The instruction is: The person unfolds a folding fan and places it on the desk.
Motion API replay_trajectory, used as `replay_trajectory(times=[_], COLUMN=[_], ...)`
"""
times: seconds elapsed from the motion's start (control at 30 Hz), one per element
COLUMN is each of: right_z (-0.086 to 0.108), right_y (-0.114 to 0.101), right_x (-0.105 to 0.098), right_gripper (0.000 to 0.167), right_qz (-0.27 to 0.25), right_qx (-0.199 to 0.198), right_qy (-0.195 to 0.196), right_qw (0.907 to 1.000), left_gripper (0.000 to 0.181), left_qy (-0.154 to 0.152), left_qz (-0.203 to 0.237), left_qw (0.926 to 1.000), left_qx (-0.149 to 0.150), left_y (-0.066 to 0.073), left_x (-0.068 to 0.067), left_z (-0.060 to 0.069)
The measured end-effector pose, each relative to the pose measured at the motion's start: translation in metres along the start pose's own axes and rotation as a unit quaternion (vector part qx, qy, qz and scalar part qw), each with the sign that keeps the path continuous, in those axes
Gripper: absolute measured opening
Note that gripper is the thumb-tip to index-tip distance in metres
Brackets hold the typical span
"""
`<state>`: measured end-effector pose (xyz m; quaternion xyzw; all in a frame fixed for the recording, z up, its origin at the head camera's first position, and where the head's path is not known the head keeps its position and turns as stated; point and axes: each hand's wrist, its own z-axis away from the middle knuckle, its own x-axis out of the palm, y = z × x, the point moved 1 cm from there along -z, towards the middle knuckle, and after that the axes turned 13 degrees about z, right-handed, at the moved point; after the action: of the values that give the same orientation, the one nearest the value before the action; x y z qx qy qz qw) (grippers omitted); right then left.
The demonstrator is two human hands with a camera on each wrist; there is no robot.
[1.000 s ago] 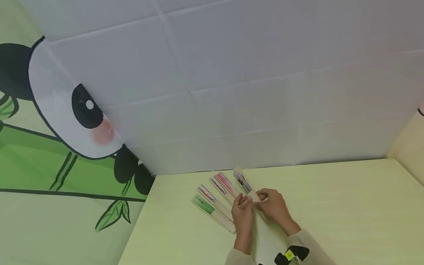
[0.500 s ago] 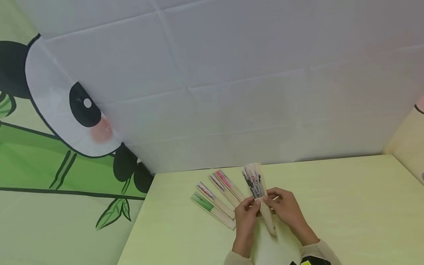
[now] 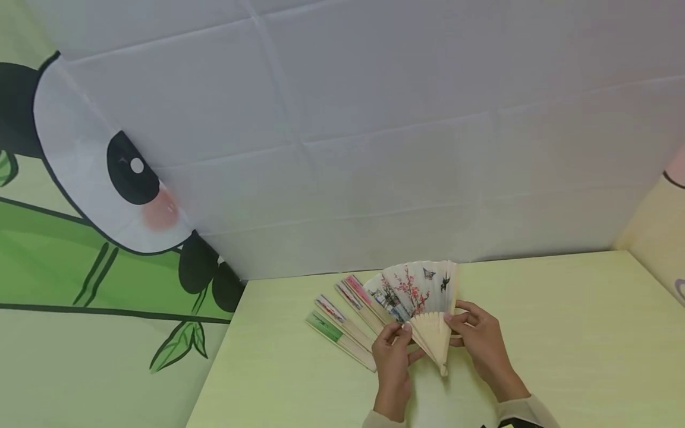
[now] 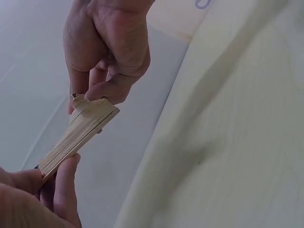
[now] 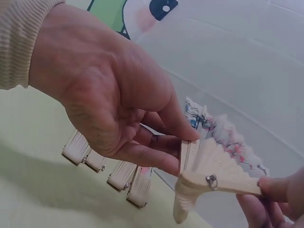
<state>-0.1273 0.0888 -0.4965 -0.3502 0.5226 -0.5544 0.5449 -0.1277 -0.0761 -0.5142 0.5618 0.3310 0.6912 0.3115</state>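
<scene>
Wooden ribs [image 3: 432, 334] now splay apart: the fan [image 3: 413, 290], a narrow wedge moments ago, is spread above the tabletop [image 3: 567, 345], left hand [image 3: 392, 364] and right hand [image 3: 483, 343] each in a pinching grip at one edge (four folded fans [image 3: 325, 327] lie nearby), so unfolding looks well along.

Fan [image 3: 420, 309] was spread wide, pale wooden ribs [image 3: 432, 333] splayed out to white leaf [image 3: 414, 288]. Leaf was pleated, scallop-edged, printed with pink-red blossom branches, butterfly, dark bird-like mark, grey-blue patch toward left. Pivot end, with metal loop [image 5: 212, 181], sat near; leaf pointed away. Fan was held at both outer edges, raised above table [image 3: 562, 333].
</scene>
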Motion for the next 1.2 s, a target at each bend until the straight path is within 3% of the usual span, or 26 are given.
replay_trajectory(times=[0.2,0.53,0.6,0.67,0.77,0.93,1.2], right_z=[0.003,0.006,0.007,0.008,0.009,0.009,0.007], right_y=[0.002,0.004,0.005,0.006,0.008,0.012,0.022], right_x=[-0.004,-0.007,-0.008,-0.010,-0.012,-0.016,-0.033], right_gripper=[0.060,0.044,0.040,0.037,0.034,0.032,0.031], right_qz=[-0.029,-0.118,-0.133,-0.149,-0.177,-0.228,-0.290], right_qx=[0.010,0.008,0.012,0.017,0.025,0.032,0.046], right_qy=[0.040,0.120,0.136,0.153,0.177,0.214,0.261], right_qw=[0.9987,0.9857,0.9816,0.9768,0.9679,0.9494,0.9196], left_gripper=[0.016,0.011,0.027,0.040,0.043,0.011,0.010], left_qy=[0.032,0.087,0.100,0.112,0.126,0.133,0.138], left_qz=[0.028,0.079,0.086,0.093,0.106,0.134,0.151], left_qw=[0.9986,0.9904,0.9885,0.9868,0.9842,0.9801,0.9783], left_qx=[0.032,0.073,0.074,0.070,0.066,0.061,0.034], left_y=[-0.004,-0.013,-0.015,-0.017,-0.020,-0.026,-0.048], left_x=[0.005,0.009,0.010,0.012,0.017,0.025,0.043], left_z=[0.003,0.004,0.005,0.006,0.008,0.009,0.006])
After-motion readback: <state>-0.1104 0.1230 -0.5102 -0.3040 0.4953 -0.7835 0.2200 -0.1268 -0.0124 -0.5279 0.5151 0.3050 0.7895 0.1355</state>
